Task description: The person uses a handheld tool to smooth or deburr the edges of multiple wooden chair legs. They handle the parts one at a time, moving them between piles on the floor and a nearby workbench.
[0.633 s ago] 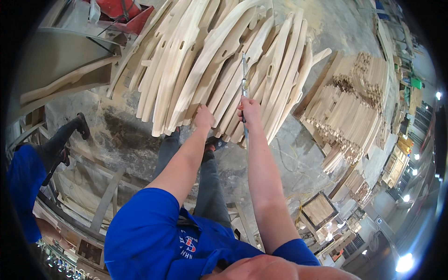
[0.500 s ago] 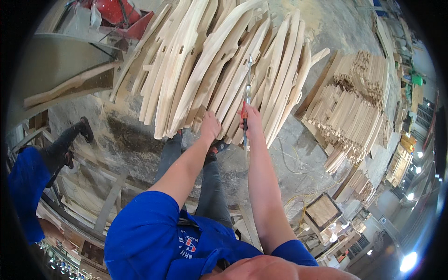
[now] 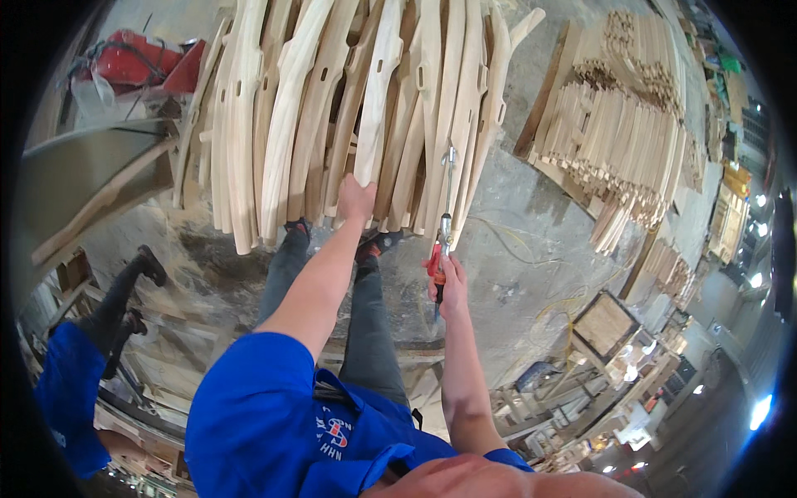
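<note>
My left hand is closed round the near end of a pale curved wooden piece with a small slot cut through it. Several similar curved pieces lie side by side around it, their near ends toward me. In my right hand is what looks like an air blow gun, with a red and black grip and a long thin metal nozzle. The nozzle points away from me, over the right part of the wooden pieces. My right fingers are wrapped round its grip, just short of the pieces' near ends.
Stacked wooden sticks lie at the right, with a yellow hose on the floor nearby. A red machine stands at the far left, with a grey panel nearer. Another person in blue is at the left.
My right hand has drawn back toward me with the blow gun, off the pieces' near ends. My left hand has closed on a wooden piece's end. The whole view has shifted.
</note>
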`<state>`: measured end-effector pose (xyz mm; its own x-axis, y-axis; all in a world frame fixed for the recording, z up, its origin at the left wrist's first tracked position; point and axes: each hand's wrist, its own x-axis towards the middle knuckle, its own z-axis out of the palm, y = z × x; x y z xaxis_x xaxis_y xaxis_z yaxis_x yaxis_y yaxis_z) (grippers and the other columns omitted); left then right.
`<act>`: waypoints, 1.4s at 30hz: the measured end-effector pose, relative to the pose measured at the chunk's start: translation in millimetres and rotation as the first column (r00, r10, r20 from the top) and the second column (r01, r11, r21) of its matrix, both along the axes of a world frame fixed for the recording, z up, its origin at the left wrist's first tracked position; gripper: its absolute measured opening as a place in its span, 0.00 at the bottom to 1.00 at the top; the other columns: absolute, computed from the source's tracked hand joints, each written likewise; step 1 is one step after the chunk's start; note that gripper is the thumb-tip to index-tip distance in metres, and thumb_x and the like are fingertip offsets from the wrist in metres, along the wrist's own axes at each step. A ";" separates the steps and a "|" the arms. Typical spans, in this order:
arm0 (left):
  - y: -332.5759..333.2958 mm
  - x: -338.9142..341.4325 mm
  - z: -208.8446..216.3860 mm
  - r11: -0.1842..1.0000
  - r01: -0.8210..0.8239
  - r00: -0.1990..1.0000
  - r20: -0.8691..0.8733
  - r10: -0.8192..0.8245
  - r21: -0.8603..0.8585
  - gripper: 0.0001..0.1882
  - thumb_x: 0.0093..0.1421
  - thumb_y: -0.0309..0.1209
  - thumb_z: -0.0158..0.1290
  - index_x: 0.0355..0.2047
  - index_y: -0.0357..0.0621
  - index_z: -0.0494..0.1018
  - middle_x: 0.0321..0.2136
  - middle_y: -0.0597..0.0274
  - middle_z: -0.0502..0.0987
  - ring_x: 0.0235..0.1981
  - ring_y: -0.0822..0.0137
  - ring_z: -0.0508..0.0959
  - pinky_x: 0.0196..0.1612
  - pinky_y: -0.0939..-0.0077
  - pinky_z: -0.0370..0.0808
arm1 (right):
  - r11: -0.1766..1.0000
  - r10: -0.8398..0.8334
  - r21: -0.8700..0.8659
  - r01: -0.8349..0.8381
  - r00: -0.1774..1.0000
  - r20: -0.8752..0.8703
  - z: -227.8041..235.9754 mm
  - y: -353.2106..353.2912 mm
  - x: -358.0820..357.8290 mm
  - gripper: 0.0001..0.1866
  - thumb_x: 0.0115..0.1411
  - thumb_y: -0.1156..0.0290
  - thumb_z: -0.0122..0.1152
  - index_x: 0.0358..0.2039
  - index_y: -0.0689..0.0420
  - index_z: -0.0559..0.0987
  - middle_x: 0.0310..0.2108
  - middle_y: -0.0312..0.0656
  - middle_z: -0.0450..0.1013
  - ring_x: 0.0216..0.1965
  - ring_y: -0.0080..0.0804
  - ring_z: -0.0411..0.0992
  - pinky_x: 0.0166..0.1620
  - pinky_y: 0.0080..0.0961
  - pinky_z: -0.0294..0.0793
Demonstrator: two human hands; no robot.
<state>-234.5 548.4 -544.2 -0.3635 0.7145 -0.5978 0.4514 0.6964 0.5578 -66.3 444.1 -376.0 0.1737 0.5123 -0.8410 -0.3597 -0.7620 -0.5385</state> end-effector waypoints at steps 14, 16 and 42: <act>-46.4 -73.0 49.3 0.989 0.124 0.943 -0.299 -0.144 -0.085 0.19 0.46 0.38 0.55 0.34 0.39 0.66 0.35 0.48 0.73 0.39 0.49 0.73 0.40 0.57 0.70 | 0.990 0.136 0.055 -0.129 0.980 -0.146 -24.0 81.9 -47.7 0.14 0.60 0.60 0.50 0.38 0.58 0.69 0.24 0.35 0.67 0.12 0.19 0.62 0.12 0.16 0.57; -47.9 -83.6 56.6 0.985 0.103 0.968 -0.212 -0.131 -0.142 0.20 0.46 0.38 0.55 0.35 0.38 0.66 0.35 0.47 0.74 0.39 0.48 0.74 0.40 0.57 0.70 | 0.993 0.121 0.042 -0.115 0.970 -0.211 -22.9 94.9 -55.4 0.14 0.61 0.59 0.49 0.35 0.57 0.69 0.23 0.36 0.69 0.12 0.18 0.61 0.12 0.16 0.56; -70.6 -156.7 58.6 0.711 0.667 0.731 0.011 -0.682 -0.223 0.21 0.54 0.36 0.51 0.47 0.41 0.66 0.36 0.49 0.72 0.41 0.54 0.73 0.43 0.63 0.69 | 0.956 0.295 -0.086 -0.282 0.902 0.317 -62.1 188.4 -199.6 0.18 0.53 0.64 0.57 0.32 0.64 0.62 0.20 0.47 0.69 0.14 0.33 0.72 0.12 0.24 0.69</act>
